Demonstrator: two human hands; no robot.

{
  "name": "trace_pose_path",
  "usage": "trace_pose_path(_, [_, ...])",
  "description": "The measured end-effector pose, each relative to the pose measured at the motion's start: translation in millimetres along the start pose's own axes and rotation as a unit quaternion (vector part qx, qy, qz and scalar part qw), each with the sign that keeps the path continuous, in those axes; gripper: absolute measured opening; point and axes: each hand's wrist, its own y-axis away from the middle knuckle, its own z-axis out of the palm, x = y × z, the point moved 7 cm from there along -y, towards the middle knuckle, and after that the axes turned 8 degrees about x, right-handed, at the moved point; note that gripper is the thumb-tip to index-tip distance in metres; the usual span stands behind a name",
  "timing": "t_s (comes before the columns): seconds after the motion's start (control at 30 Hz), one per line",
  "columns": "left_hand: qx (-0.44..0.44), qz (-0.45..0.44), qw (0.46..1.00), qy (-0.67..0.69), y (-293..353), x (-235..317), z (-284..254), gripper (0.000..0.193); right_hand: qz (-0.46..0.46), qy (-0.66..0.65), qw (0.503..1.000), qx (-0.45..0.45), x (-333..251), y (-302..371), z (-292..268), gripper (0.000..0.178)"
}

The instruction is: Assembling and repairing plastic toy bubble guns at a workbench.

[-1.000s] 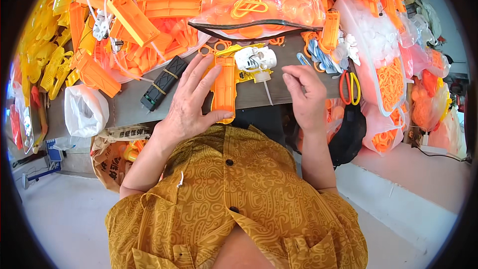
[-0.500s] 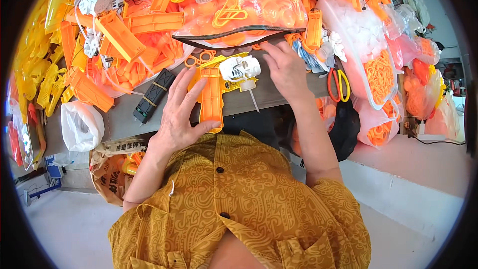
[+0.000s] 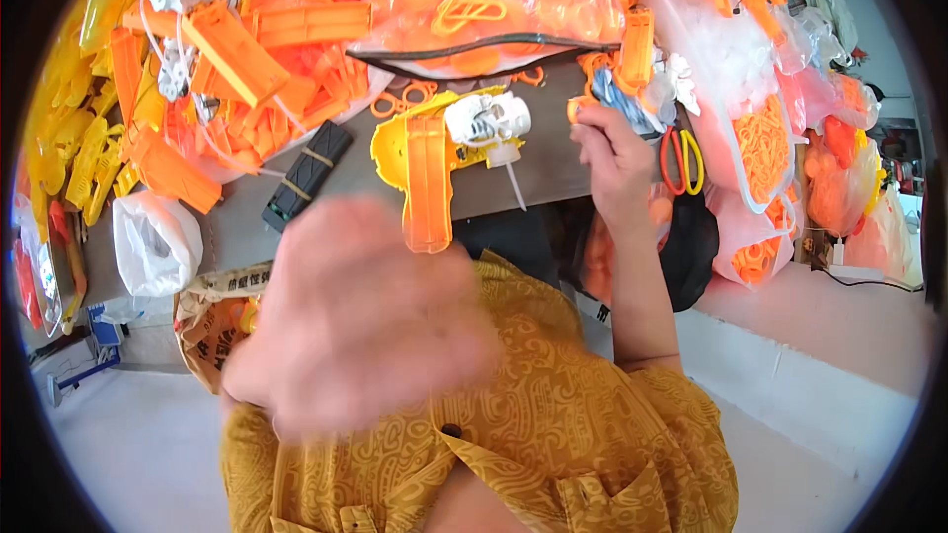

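A yellow toy-gun half shell (image 3: 392,156) rests on the grey table in front of me. Over it sit an orange handle piece (image 3: 428,188) and a white mechanism (image 3: 489,118), from which a thin white stem points down. My left hand (image 3: 360,321) is raised off the table, between the shell and my shirt. It is smeared by motion, so its fingers cannot be read. To the right of the shell, my right hand (image 3: 620,163) is closed, with a small orange part (image 3: 575,110) at its fingertips. The exact kind of that part cannot be made out.
Orange and yellow plastic parts pile up behind, with a clear zip bag (image 3: 553,0) in the middle. A black strapped block (image 3: 308,175) lies left, beside a white bag (image 3: 156,247). Red-and-yellow-handled scissors (image 3: 681,161) are at the right edge.
My left hand has let go of the toy-gun shell and swung up toward me. My right hand has drawn back to the right from the zip bag's edge, with the small orange part now showing.
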Motion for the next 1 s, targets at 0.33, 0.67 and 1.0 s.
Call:
trace_pose_path(0.33, [-0.153, -0.106, 0.979, 0.080, -49.2, 39.1, -34.7, 0.016, 0.111, -0.214, 0.968, -0.067, -36.1, 20.7, 7.5, 0.012])
trace_pose_path(0.67, [-0.018, 0.103, 0.971, 0.214, -15.1, 35.9, -53.0, 0.015, 0.063, -0.179, 0.975, -0.117, -58.0, 37.1, 24.1, 0.008])
trace_pose_path(1.0, [-0.050, -0.105, 0.992, -0.046, 41.8, -94.0, 62.7, 0.043, -0.145, 0.072, 0.973, -0.165, -63.9, 39.8, 58.7, 0.023])
